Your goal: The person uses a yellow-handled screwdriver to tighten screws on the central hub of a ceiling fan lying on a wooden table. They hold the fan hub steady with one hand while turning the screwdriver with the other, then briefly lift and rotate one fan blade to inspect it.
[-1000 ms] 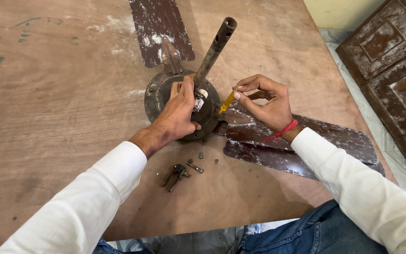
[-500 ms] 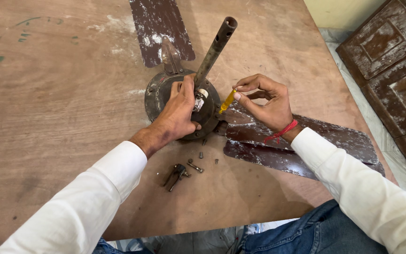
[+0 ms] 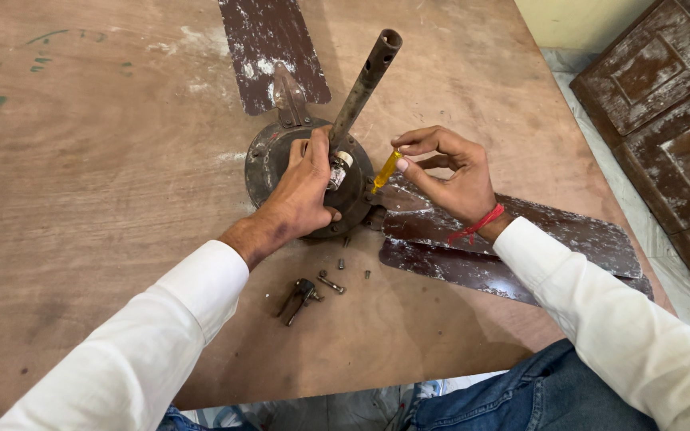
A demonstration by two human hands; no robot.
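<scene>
A dusty brown ceiling fan motor [image 3: 269,164] lies on a wooden table [image 3: 97,199], its rusty downrod [image 3: 365,80] slanting up and right. My left hand [image 3: 305,187] lies over the motor housing at the foot of the rod, gripping it. My right hand [image 3: 445,172] pinches a small yellow-handled screwdriver [image 3: 386,171], whose tip points down at the motor's right edge. Three brown fan blades show: one [image 3: 269,44] reaching away from me, two [image 3: 521,239] to the right under my right wrist.
Several loose screws [image 3: 341,271] and a small dark metal clip [image 3: 299,295] lie on the table in front of the motor. Dark carved wooden panels [image 3: 664,104] lean at the far right, beyond the table edge. My jeans show below the table's front edge.
</scene>
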